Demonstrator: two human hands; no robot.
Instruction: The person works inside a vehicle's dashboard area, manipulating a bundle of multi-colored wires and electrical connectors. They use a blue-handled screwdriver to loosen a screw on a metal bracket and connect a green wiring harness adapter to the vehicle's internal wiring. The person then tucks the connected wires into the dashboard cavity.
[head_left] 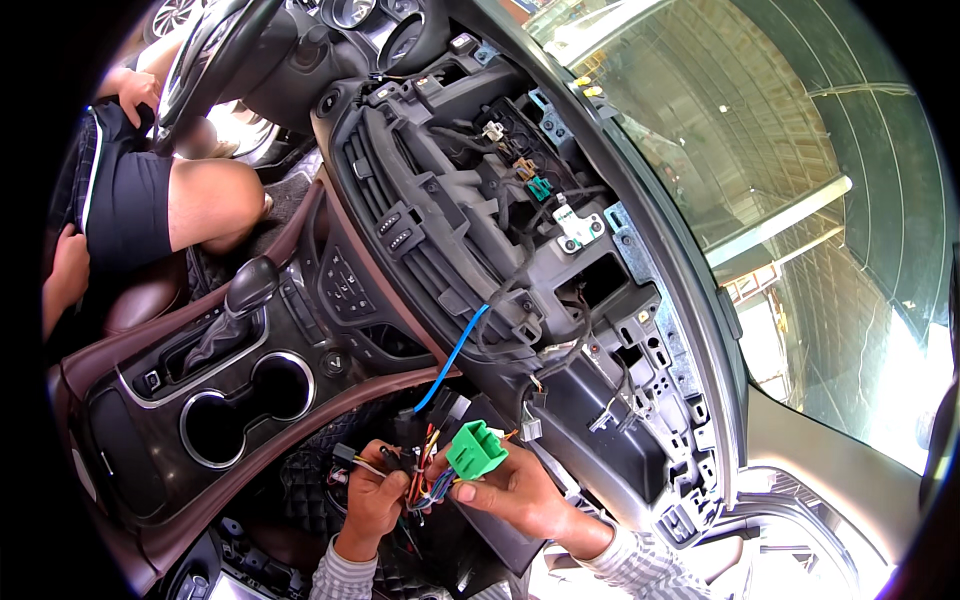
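Observation:
In the lower middle, my right hand point(525, 495) grips a bright green connector point(477, 450), thumb below it and fingers behind. Colored wires point(433, 484) run from it toward my left hand point(372, 505). That hand is closed around part of the same wire bundle, its fingertips pinched on a thin dark piece too small to make out. A small black plug point(345, 453) on a lead sticks out past its fingers. Just above the bundle, a blue strip or cable point(452, 360) reaches up to the dashboard.
The opened dashboard point(440, 215) shows its frame, loose wiring and a grey plug point(531, 429) hanging on a lead. At left are the center console's cup holders point(248, 409) and gear lever point(251, 284). Another person's bare leg point(215, 200) is beside the steering wheel point(215, 60).

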